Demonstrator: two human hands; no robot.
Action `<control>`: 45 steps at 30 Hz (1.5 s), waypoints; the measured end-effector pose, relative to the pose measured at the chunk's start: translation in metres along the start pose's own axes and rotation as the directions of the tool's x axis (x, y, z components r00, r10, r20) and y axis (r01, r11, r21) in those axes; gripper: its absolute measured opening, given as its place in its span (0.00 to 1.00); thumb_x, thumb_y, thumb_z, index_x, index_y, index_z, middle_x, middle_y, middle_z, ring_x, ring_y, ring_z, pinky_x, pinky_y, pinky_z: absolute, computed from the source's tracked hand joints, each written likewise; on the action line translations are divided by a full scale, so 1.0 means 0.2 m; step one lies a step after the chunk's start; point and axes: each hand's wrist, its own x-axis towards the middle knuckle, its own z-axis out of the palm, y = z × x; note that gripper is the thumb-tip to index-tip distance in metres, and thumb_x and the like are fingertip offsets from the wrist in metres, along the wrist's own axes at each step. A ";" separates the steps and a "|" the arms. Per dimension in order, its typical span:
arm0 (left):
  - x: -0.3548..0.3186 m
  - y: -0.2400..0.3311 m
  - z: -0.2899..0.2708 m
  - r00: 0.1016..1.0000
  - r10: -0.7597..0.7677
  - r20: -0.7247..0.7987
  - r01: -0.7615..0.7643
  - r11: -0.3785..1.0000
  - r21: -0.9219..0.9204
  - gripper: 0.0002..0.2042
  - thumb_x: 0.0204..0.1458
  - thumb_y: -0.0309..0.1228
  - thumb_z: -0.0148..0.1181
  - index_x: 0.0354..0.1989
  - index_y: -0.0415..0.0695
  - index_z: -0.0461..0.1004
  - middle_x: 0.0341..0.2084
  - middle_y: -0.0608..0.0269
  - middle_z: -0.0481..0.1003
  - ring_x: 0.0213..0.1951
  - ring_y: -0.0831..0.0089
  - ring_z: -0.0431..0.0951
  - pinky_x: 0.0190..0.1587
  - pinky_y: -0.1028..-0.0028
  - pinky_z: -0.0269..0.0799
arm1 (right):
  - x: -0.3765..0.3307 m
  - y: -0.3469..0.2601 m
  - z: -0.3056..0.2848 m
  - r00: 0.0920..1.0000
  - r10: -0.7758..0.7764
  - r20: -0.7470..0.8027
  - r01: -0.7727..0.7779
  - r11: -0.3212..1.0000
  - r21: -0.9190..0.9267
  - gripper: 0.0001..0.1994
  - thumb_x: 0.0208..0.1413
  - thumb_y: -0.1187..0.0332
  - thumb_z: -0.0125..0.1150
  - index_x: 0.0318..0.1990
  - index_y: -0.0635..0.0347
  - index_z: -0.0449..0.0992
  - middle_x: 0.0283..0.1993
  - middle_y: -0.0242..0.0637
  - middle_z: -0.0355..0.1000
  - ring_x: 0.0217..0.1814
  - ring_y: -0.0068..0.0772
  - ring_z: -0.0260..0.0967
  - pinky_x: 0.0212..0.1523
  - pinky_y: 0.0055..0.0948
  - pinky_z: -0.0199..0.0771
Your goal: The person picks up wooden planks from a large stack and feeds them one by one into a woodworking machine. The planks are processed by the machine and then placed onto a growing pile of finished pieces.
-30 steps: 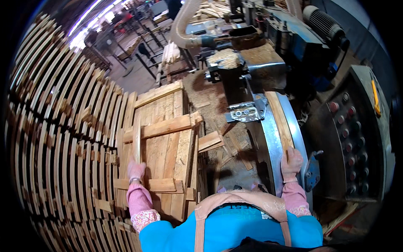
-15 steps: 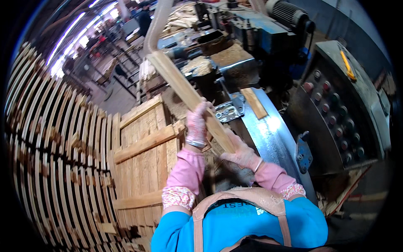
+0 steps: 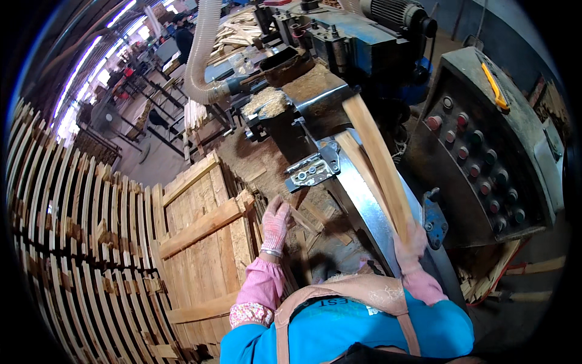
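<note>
My right hand [image 3: 410,246], in a pale glove with a pink sleeve, grips the near end of a wooden board [image 3: 379,158]. The board slants up and away over a shiny metal machine bed [image 3: 359,195]. Along its left side, a second light wooden strip [image 3: 362,165] lies over the bed; its near end runs close to my right hand, and whether the hand touches it I cannot tell. My left hand [image 3: 276,225], also gloved, is off the board with nothing in it, fingers apart, above wood offcuts and beside the stacked planks.
A slatted wood stack [image 3: 203,233] and tall rows of strips [image 3: 91,242] stand at left. A metal guide bracket [image 3: 312,170] sits at the bed's left edge. A button panel [image 3: 479,151] with a yellow cutter [image 3: 495,85] stands at right. A clear hose [image 3: 203,54] hangs behind.
The board has swung from the left over to the metal bed at right, carried by my right hand. My left hand has let go of it and dropped back. The view has shifted slightly.
</note>
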 end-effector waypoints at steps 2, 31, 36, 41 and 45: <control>0.08 0.02 -0.04 0.991 0.103 -0.088 -0.089 0.986 0.143 0.25 0.66 0.33 0.61 0.67 0.31 0.68 0.42 0.62 0.78 0.32 0.82 0.74 0.32 0.79 0.73 | 0.28 -0.14 0.19 0.984 -0.090 -0.152 0.100 0.993 0.059 0.41 0.48 0.60 0.76 0.71 0.54 0.66 0.64 0.51 0.68 0.64 0.59 0.66 0.64 0.53 0.67; 0.14 0.19 -1.55 0.467 0.179 -0.866 0.700 0.524 0.486 0.33 0.47 0.32 0.67 0.63 0.39 0.66 0.61 0.42 0.66 0.50 0.49 0.79 0.50 0.56 0.77 | -0.12 0.06 -0.34 0.966 -0.257 0.006 0.256 0.966 0.037 0.13 0.44 0.62 0.69 0.35 0.56 0.74 0.38 0.42 0.71 0.42 0.53 0.70 0.42 0.53 0.70; 0.04 0.18 -1.59 0.565 0.215 -0.796 0.510 0.668 0.542 0.38 0.43 0.20 0.66 0.69 0.33 0.63 0.53 0.41 0.74 0.43 0.51 0.80 0.45 0.62 0.80 | 0.04 0.02 -0.18 0.947 -0.321 0.003 0.321 0.947 0.035 0.11 0.46 0.61 0.66 0.34 0.53 0.75 0.34 0.38 0.71 0.42 0.48 0.70 0.40 0.50 0.68; -0.04 0.37 -1.21 0.703 0.408 -0.582 -0.197 0.899 0.392 0.34 0.45 0.18 0.63 0.67 0.33 0.66 0.52 0.49 0.75 0.41 0.63 0.79 0.45 0.67 0.79 | 0.43 -0.21 0.10 0.902 -0.419 -0.101 0.428 0.897 0.107 0.11 0.51 0.60 0.66 0.40 0.52 0.79 0.33 0.37 0.74 0.40 0.48 0.72 0.37 0.51 0.70; 0.06 0.70 -0.64 0.815 0.422 -0.398 -0.338 0.903 0.264 0.42 0.46 0.18 0.62 0.74 0.40 0.57 0.62 0.48 0.66 0.43 0.64 0.79 0.39 0.70 0.82 | 0.65 -0.33 0.25 0.900 -0.436 -0.006 0.434 0.895 0.109 0.15 0.54 0.57 0.67 0.45 0.52 0.82 0.35 0.41 0.78 0.38 0.51 0.75 0.37 0.52 0.72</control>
